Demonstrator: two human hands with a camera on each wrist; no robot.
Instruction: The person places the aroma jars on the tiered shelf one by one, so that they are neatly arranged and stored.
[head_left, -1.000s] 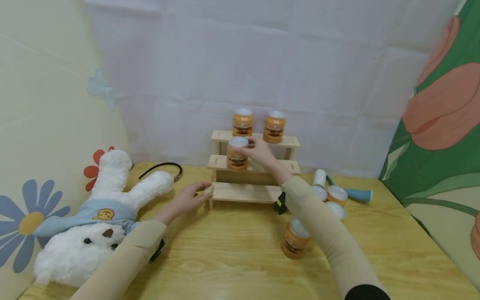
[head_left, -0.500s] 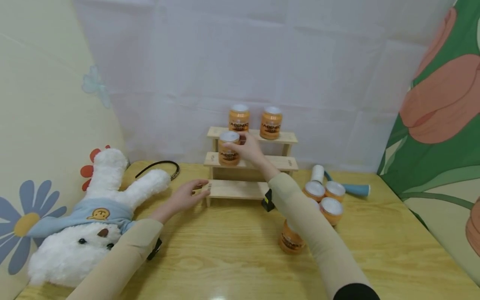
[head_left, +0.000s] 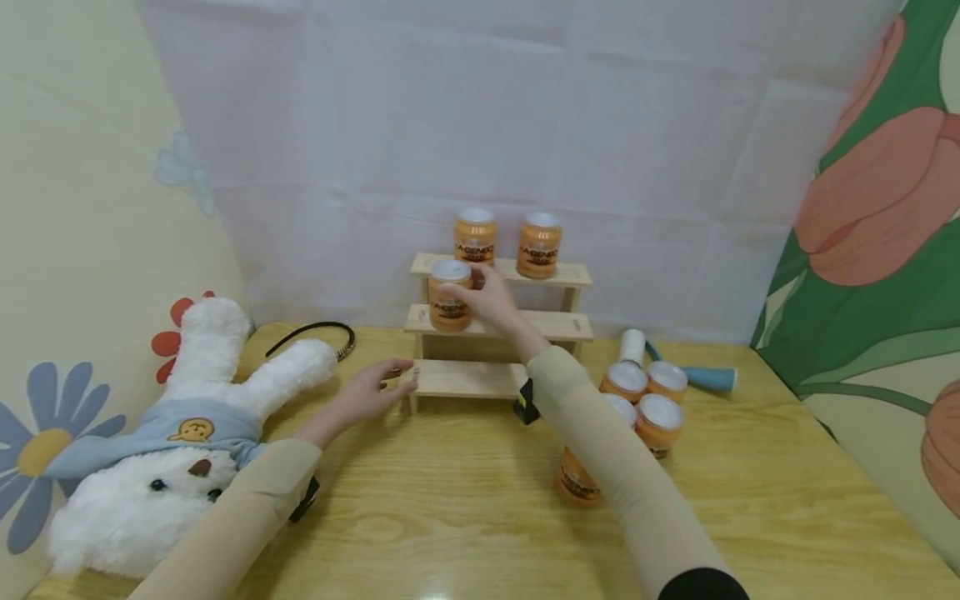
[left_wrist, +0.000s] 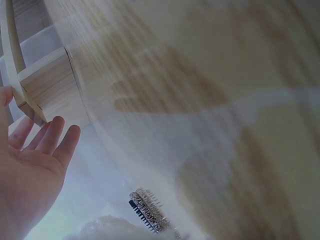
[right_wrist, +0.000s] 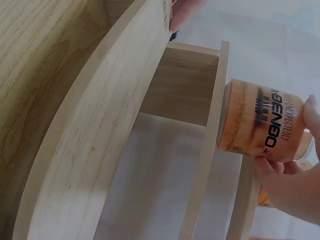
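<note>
At the left end of the middle board of a pale wooden three-tier stand [head_left: 480, 380], an orange cylindrical can with a whitish lid [head_left: 450, 310] stands upright in the right hand [head_left: 497, 302]. Fingers pinch it from opposite sides, near the lid. Base rests on the board or just above it; cannot tell which.

Left hand [head_left: 369, 395] at the left end of the lowest board: fingers slightly spread, gently bent, touching the board's end, thumb on the other side of it.

Top board carries two matching orange cans [head_left: 539, 248] side by side, the left one partly behind the right hand. To the right, on the yellowish wood-grain tabletop [head_left: 427, 508], five more orange cans [head_left: 659, 427] cluster, some partly covered by the beige right sleeve [head_left: 592, 433]. Just behind them, a blue cone-shaped object [head_left: 708, 379] and a white cylinder [head_left: 632, 346].

Left side: white plush toy in a light-blue shirt [head_left: 217, 417], lying on its back, head toward the person. Near its foot, a thin dark curved band [head_left: 318, 325].
</note>
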